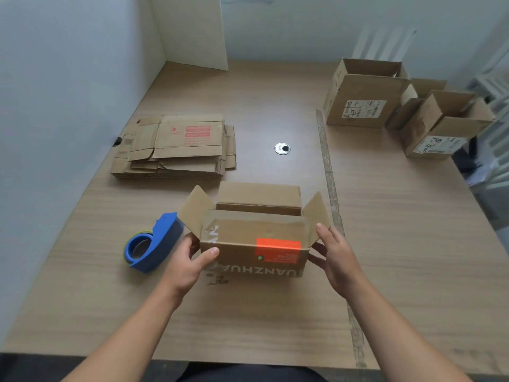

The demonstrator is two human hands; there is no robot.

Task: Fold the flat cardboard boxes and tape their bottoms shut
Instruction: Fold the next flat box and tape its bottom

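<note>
Left hand (187,260): thumb laid on the near face of the box (248,244), fingers wrapped round its left end, clamped on the cardboard. Right hand (337,255): fingers nearly straight and spread apart, pressed flat against the box's right end just below the raised side flap. The box stands on the worktop (275,321) between the two hands, its printed lettering upside down, so the open end facing up is probably the bottom. Its near long flap leans inward, the far long flap stands up, and both short flaps splay outward. An orange label (278,250) is on the near face.

The step in hand appears to be squaring the box and closing its flaps. It is done well by folding the short flaps in first, then bringing the long flaps edge to edge before taping.

The tape dispenser (154,244) lies just left of the box; the stack of flat boxes (179,144) lies beyond it to the left; folded boxes (363,97) stand well beyond it to the right.
</note>
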